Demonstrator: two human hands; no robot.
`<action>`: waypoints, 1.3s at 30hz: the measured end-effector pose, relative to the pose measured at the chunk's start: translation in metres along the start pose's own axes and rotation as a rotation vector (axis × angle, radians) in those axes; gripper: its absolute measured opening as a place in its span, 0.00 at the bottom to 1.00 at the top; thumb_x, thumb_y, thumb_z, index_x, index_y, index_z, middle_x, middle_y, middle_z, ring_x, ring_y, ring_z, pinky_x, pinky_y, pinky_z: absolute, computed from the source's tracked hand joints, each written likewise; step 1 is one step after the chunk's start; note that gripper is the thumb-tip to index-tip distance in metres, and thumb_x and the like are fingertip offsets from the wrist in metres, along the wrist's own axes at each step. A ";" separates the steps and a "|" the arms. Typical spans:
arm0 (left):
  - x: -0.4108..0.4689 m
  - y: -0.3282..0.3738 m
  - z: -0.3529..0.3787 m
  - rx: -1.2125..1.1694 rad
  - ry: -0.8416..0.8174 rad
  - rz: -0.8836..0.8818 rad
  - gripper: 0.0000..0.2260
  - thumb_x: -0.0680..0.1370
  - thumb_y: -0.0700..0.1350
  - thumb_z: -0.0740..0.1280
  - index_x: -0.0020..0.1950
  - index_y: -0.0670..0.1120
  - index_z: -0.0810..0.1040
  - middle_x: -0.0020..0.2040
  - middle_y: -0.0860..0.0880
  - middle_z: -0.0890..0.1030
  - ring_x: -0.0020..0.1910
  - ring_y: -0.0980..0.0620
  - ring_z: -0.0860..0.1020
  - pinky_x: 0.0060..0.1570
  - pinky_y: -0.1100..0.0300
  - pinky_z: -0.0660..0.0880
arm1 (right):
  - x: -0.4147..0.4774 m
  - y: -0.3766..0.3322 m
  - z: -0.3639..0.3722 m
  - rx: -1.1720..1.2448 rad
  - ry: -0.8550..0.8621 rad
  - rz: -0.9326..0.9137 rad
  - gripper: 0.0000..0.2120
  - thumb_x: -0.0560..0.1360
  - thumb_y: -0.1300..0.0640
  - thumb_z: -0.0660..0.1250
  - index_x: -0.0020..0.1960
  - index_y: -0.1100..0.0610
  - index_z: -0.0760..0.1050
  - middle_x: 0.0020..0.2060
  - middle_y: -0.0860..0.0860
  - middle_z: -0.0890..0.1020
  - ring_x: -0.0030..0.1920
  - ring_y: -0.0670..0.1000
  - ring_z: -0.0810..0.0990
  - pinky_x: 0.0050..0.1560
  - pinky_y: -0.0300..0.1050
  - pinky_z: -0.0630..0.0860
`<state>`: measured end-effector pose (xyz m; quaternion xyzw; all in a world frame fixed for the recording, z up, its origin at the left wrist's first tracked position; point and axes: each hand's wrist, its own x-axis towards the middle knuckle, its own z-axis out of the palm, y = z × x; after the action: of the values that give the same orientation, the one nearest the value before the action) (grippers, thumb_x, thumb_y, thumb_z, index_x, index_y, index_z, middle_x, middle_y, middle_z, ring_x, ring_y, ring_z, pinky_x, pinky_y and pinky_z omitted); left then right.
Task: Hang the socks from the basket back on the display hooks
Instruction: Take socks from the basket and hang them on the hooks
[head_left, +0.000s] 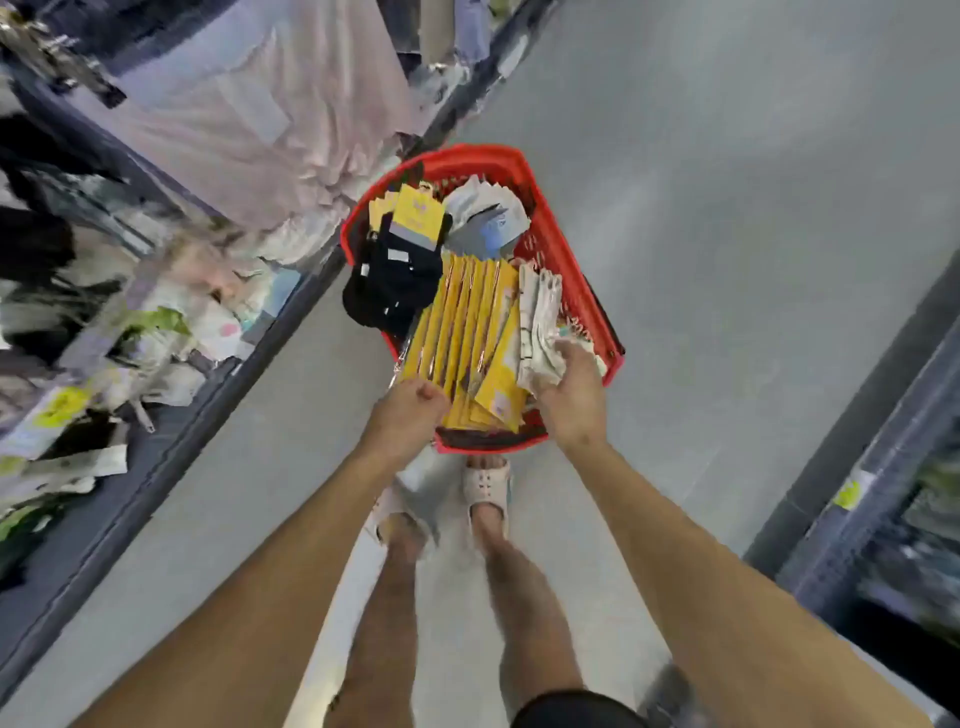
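Note:
A red plastic basket stands on the floor in front of my feet. It holds a stack of yellow-carded sock packs, black socks with yellow cards, grey-white socks and a bundle of white socks. My left hand is at the near left rim with fingers curled, against the edge of the yellow packs; whether it grips them is unclear. My right hand grips the near end of the white sock bundle.
A display rack with hanging socks and pale garments runs along the left side. Another dark shelf unit stands at the right. Grey floor lies between them. My feet in pale slippers stand just behind the basket.

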<state>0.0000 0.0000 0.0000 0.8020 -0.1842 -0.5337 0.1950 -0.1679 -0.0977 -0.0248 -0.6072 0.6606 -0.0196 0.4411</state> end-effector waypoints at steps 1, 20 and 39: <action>0.013 0.000 0.007 0.006 -0.013 0.008 0.08 0.78 0.41 0.62 0.40 0.46 0.76 0.42 0.50 0.80 0.40 0.49 0.76 0.35 0.57 0.71 | 0.018 0.002 0.007 -0.002 0.026 -0.026 0.27 0.76 0.57 0.69 0.73 0.59 0.65 0.70 0.56 0.71 0.70 0.56 0.70 0.69 0.48 0.66; 0.124 0.044 -0.067 -0.102 0.618 0.305 0.17 0.78 0.50 0.67 0.65 0.49 0.70 0.60 0.55 0.69 0.59 0.55 0.73 0.58 0.59 0.72 | 0.079 -0.003 -0.017 0.397 0.055 0.134 0.17 0.69 0.63 0.61 0.53 0.52 0.80 0.39 0.41 0.85 0.41 0.46 0.82 0.39 0.40 0.77; 0.201 0.047 -0.089 -0.227 0.056 -0.138 0.35 0.57 0.61 0.81 0.58 0.45 0.80 0.53 0.45 0.84 0.49 0.45 0.84 0.53 0.48 0.82 | 0.066 -0.100 0.012 0.904 -0.366 0.092 0.12 0.74 0.49 0.69 0.55 0.48 0.84 0.52 0.54 0.87 0.50 0.56 0.87 0.40 0.45 0.83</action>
<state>0.1512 -0.1310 -0.1021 0.8002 -0.0615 -0.5405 0.2525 -0.0738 -0.1715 -0.0127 -0.3185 0.5238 -0.1778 0.7698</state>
